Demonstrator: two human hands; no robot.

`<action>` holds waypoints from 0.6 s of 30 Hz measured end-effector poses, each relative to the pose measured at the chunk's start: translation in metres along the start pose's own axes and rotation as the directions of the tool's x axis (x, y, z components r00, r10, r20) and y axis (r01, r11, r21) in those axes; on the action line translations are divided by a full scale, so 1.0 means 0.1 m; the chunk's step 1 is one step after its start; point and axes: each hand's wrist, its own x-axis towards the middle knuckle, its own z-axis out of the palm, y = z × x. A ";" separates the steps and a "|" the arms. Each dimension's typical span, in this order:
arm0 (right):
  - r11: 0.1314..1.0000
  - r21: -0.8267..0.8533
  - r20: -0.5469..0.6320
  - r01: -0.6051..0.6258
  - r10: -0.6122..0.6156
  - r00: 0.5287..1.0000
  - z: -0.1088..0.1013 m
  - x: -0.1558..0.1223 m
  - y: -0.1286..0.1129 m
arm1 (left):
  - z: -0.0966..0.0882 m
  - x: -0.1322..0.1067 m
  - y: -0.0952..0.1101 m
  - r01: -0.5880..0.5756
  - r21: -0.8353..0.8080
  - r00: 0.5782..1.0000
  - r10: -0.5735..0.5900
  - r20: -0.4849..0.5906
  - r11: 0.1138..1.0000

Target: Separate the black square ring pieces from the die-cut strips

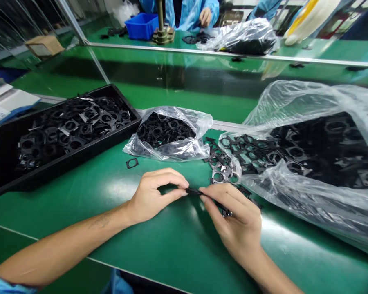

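Observation:
My left hand and my right hand meet over the green table, both pinching a small flat black plastic part between thumb and fingers. More black parts show under my right palm. Just beyond my right hand lies a loose pile of black frame parts, spilling from a large clear plastic bag full of them on the right.
A smaller clear bag of black parts lies in the middle. A black tray holding several parts sits at left. One single part lies on the green table. Across a metal rail, another person's hand works near a blue bin.

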 end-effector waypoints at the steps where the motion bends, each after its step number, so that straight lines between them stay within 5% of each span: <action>1: 1.000 0.003 0.008 0.000 0.000 1.000 0.00 0.00 0.00 | -0.01 0.00 0.00 -0.003 0.001 1.000 0.003 0.003 1.000; 11: 0.999 -0.027 0.055 0.036 -0.034 0.998 -0.06 0.02 -0.08 | -0.02 -0.02 0.02 0.049 -0.088 0.995 -0.041 0.093 0.995; 14: 0.999 0.005 0.058 -0.043 0.042 0.997 -0.04 0.02 -0.07 | 0.00 -0.01 0.03 0.274 -0.206 0.960 -0.254 0.117 0.939; 18: 0.946 0.151 0.170 -0.286 0.260 0.950 0.01 0.03 -0.06 | 0.03 0.01 0.04 0.538 -0.357 0.841 -0.518 0.160 0.764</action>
